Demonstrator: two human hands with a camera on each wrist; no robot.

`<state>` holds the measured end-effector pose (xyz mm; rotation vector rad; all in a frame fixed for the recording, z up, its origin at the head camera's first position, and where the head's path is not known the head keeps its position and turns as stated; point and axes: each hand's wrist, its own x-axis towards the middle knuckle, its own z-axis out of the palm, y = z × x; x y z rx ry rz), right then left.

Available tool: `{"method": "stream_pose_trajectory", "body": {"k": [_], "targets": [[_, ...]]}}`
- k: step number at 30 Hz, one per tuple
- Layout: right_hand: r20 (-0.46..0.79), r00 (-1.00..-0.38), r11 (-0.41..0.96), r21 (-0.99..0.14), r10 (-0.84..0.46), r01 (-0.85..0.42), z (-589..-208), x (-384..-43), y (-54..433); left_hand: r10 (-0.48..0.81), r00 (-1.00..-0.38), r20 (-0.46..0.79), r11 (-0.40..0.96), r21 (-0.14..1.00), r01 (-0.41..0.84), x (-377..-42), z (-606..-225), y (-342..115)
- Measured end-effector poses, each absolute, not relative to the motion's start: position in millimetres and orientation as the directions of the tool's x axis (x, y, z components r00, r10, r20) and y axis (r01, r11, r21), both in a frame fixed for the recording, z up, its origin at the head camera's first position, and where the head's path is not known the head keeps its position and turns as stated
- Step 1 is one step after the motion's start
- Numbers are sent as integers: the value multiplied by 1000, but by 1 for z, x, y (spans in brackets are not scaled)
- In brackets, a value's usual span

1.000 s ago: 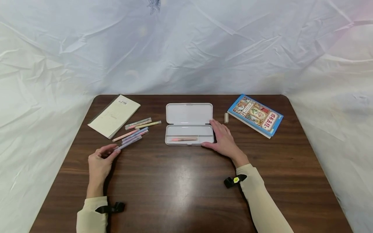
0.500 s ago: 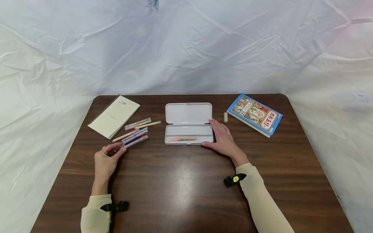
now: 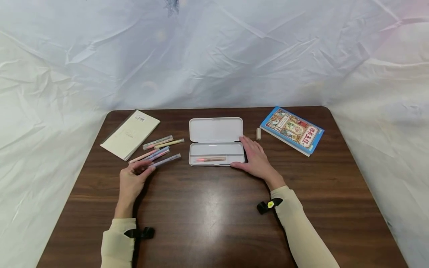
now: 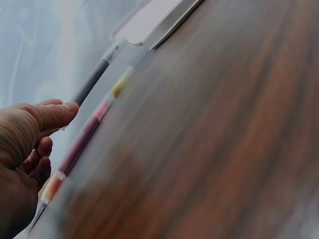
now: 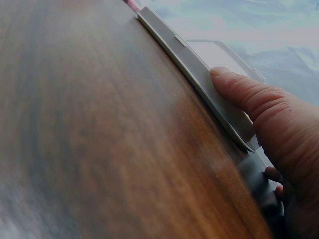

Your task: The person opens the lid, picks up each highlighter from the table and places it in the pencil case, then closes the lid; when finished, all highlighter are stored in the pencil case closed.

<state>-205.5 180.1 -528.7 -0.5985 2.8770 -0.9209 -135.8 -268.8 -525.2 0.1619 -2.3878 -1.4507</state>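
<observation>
An open white pencil case point(image 3: 216, 141) lies at the table's middle, with one orange-pink pen point(image 3: 210, 159) in its tray. My right hand point(image 3: 256, 160) rests against the case's right end point(image 5: 214, 94), thumb along its front edge. My left hand point(image 3: 134, 178) pinches the near end of a purple pen point(image 3: 164, 160), which points toward the case; the left wrist view shows that pen point(image 4: 92, 79) between thumb and fingers. Several other pens point(image 3: 157, 147) lie in a loose group just beyond the left hand.
A cream notebook point(image 3: 130, 134) lies at the back left. A colourful blue-edged book point(image 3: 292, 130) sits at the back right, with a small beige eraser-like piece point(image 3: 258, 134) between it and the case. White sheeting surrounds the brown table point(image 3: 214, 216).
My left hand has moved right and slightly forward with the purple pen, bringing it nearer the case. The right hand has stayed on the case.
</observation>
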Motion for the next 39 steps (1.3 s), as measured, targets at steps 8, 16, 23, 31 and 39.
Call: {"method": "stream_pose_trajectory", "body": {"k": [8, 16, 23, 31, 39], "targets": [[67, -920, 749, -559, -386, -355, -527, -206, 180, -198, -950, 243, 390, 908, 151, -143, -509, -244], [71, -921, 741, -571, -383, -353, -528, -206, 179, -101, -964, 248, 421, 888, 184, -149, -497, -218], [78, -919, 741, -567, -387, -360, -527, -205, 178, -48, -967, 249, 417, 885, 207, -160, -518, -208], [63, -923, 745, -570, -380, -346, -528, -203, 178, 50, -963, 264, 440, 860, 258, -172, -520, -186], [66, -924, 750, -564, -377, -346, -528, -204, 179, 91, -970, 224, 552, 800, 237, -176, -520, -170]]}}
